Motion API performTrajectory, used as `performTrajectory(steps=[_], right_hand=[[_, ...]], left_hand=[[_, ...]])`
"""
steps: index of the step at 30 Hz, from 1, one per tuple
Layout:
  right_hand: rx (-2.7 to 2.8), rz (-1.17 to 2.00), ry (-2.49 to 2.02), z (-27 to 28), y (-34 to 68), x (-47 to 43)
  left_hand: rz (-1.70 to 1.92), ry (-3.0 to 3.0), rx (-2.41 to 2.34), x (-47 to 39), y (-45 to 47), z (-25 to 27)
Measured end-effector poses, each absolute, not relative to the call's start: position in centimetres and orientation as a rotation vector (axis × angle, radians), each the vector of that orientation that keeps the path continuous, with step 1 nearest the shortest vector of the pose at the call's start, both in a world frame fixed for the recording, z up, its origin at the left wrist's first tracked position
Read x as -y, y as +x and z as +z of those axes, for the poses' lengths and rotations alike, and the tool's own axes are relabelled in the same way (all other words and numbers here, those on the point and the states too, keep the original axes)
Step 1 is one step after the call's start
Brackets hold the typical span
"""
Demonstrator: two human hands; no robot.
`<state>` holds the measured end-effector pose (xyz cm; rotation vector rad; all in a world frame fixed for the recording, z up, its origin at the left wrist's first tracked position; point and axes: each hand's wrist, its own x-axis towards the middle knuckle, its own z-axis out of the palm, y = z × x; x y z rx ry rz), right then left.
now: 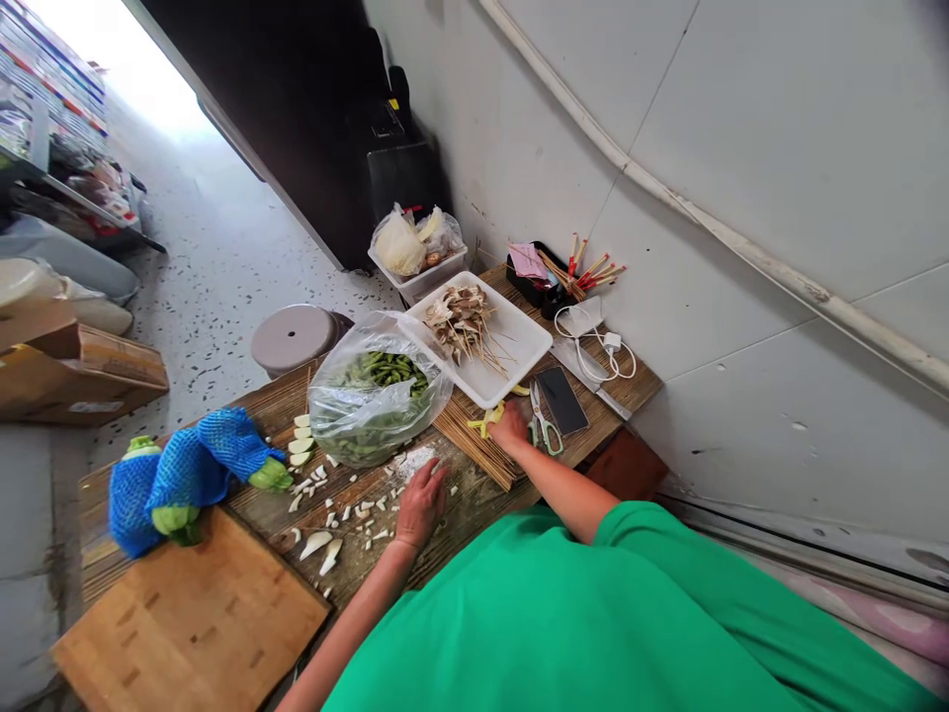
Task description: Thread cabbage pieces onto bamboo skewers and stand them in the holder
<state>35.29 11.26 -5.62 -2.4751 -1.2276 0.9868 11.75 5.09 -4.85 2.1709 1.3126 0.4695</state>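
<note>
My right hand (510,427) is closed on some yellow strips (485,422), whose exact kind I cannot make out. It is above a row of bamboo skewers (474,440) and just left of the green-handled scissors (547,425). Palm down, my left hand (422,502) rests low over the wooden table with its fingers partly spread, beside a small whitish patch (415,463) and scattered white mushroom pieces (363,510). Skewered mushrooms (464,321) lie in a white tray (523,351) beyond my right hand. A clear plastic bag (356,430) of green pods stands between.
Zucchini in blue net sleeves (189,470) and a cutting board (197,618) occupy the table's left end. On the right lie a phone (561,400), a cleaver (593,381) and a charger cable (634,361). Behind are a black box (525,287), a filled tub (422,282) and a stool (293,336).
</note>
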Motion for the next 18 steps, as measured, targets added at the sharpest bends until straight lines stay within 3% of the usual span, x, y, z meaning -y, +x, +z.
performTrajectory(steps=[18], right_hand=[[0.706,1.292,-2.011,-8.7,38.0,-9.0]], left_hand=[[0.296,2.003,-1.309,-12.4,21.7,-3.9]])
